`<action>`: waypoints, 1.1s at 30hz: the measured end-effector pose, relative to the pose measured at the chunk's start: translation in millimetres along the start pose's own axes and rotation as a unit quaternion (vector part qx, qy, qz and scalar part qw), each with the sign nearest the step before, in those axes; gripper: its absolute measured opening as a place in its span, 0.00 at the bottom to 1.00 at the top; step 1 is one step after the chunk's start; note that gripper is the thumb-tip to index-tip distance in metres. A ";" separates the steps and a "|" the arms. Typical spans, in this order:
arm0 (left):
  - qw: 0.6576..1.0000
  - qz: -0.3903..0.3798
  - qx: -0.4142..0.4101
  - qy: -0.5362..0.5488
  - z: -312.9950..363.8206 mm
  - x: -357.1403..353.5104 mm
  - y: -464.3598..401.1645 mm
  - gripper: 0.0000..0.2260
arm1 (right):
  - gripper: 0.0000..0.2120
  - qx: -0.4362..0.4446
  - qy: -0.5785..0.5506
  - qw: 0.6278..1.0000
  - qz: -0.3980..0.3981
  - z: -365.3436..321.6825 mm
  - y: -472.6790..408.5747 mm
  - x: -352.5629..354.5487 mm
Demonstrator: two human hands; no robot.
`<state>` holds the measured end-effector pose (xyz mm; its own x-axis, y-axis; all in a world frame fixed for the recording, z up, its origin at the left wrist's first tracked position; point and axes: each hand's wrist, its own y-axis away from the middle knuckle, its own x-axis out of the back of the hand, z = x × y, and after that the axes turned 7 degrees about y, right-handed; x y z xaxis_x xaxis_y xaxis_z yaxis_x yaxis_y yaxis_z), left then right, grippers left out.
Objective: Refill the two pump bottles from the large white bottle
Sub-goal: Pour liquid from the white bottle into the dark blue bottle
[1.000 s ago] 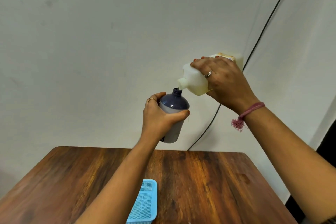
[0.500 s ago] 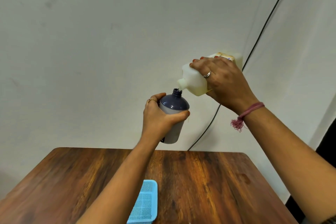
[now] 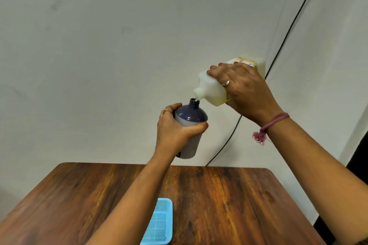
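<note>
Pouring is underway: the right hand (image 3: 242, 89) grasps the large white bottle (image 3: 214, 90) tipped nearly level, its spout just above the open neck of the dark pump bottle (image 3: 190, 123), so liquid drops straight in. The left hand (image 3: 175, 127) wraps its fingers (image 3: 200, 126) round that bottle's shoulder, holding it upright in the air above the counter (image 3: 219, 195), likely to steady the narrow mouth under the stream. Both forearms reach forward and up, the right wrist bent downward. Only 1 pump bottle shows; a blue basket (image 3: 159, 225) sits on the counter near the front edge.
</note>
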<state>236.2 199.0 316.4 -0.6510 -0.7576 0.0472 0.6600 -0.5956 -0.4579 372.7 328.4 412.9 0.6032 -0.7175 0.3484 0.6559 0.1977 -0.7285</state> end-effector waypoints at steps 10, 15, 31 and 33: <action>1.000 0.000 0.002 0.002 -1.1 -1.1 0.6 0.40 | 0.26 0.008 0.004 1.000 0.002 0.6 -0.2 0.9; 1.000 0.002 0.006 0.006 -0.8 -1.4 0.7 0.39 | 0.27 0.008 0.007 1.000 -0.002 1.0 0.1 1.1; 1.000 0.000 0.009 0.008 -1.7 -1.7 1.5 0.40 | 0.25 0.023 0.031 0.999 0.017 -0.6 -1.2 1.9; 1.000 0.000 0.011 0.009 -2.2 -1.6 1.2 0.39 | 0.25 0.026 0.034 0.999 0.017 -0.5 -1.4 1.9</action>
<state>237.3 200.1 313.8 -0.6571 -0.7532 0.0306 0.6683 -0.6009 -0.4385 372.7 326.4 414.3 0.5944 -0.7530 0.2822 0.6594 0.2554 -0.7071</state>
